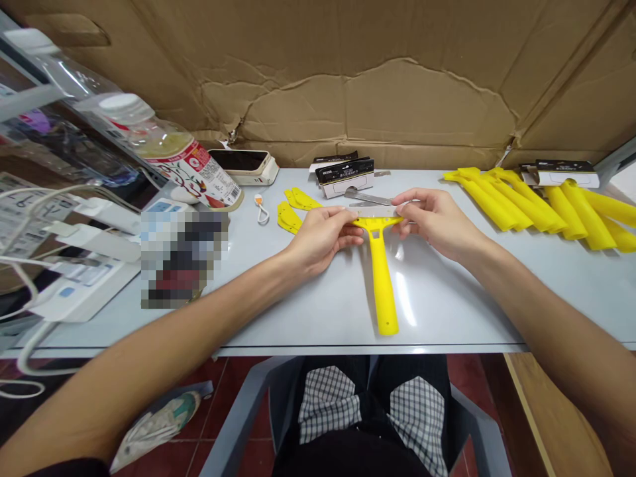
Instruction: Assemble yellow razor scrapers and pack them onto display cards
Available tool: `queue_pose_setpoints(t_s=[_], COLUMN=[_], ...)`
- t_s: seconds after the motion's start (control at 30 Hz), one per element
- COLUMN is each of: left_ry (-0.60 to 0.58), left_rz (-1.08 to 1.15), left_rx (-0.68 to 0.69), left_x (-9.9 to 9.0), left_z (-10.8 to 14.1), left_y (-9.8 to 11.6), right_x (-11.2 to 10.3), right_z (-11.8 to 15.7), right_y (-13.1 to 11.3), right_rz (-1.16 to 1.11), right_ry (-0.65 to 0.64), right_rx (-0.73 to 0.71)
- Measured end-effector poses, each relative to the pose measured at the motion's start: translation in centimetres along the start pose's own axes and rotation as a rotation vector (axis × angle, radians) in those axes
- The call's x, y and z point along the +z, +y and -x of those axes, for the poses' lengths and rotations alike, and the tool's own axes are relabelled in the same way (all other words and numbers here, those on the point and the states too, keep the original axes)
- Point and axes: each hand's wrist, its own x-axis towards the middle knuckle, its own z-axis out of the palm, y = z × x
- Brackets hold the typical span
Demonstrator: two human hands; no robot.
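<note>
A yellow scraper handle (383, 285) lies on the table with its grip toward the front edge. Across its wide head runs a flat metal blade (376, 211). My left hand (325, 238) is closed on the left end of the head and blade, thumb on top. My right hand (431, 215) pinches the right end of the blade and head. Just behind are loose metal blades (368, 197), in front of a small black and white box (346, 177). Several flat yellow pieces (289, 217) lie beyond my left hand.
Several yellow handles (534, 202) lie at the right beside another box (566, 173). At the left stand a drink bottle (186, 162), a phone in a white box (246, 165) and a power strip (82, 291) with cables. A cardboard wall (348, 86) closes off the back.
</note>
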Motion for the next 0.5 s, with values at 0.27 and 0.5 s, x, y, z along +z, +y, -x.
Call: queue_pose_setpoints(t_s=[0.27,0.5], left_ry=[-0.028,-0.069], left_rz=[-0.025,-0.068], left_rx=[-0.026,-0.016], left_x=[-0.3,-0.84], left_z=[-0.21,-0.51], left_y=[0.19,0.4], right_x=[0.03,0.04], right_z=[0.17,-0.08], right_y=[0.16,0.43], right_rz=[-0.055,-0.06], right_ry=[0.055,0.073], right_rx=[-0.003,-0.004])
